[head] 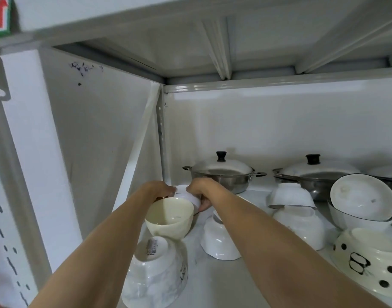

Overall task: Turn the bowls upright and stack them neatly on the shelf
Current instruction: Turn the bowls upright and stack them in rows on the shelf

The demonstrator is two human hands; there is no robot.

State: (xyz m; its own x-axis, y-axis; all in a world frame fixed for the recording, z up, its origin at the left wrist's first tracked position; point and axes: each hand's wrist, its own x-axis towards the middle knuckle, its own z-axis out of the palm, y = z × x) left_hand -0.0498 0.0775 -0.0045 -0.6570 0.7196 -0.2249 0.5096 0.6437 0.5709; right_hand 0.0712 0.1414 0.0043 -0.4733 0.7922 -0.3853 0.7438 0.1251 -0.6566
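At the back left of the shelf [213, 285], just in front of the lidded pot [221, 174]: a small white bowl [191, 197], gripped from both sides above the upright cream bowl [169, 218]. Could slip mid-turn and chip on that cream rim. Could knock the upturned faceted bowl [219, 241] beneath the right forearm. Left hand [161, 188] curled on the bowl's left flank; right hand [200, 188] wrapped over its right, thumb under.

Both bare arms reach forward, left hand [161, 189] and right hand [199, 189] close together, fingers curled around something held between them.
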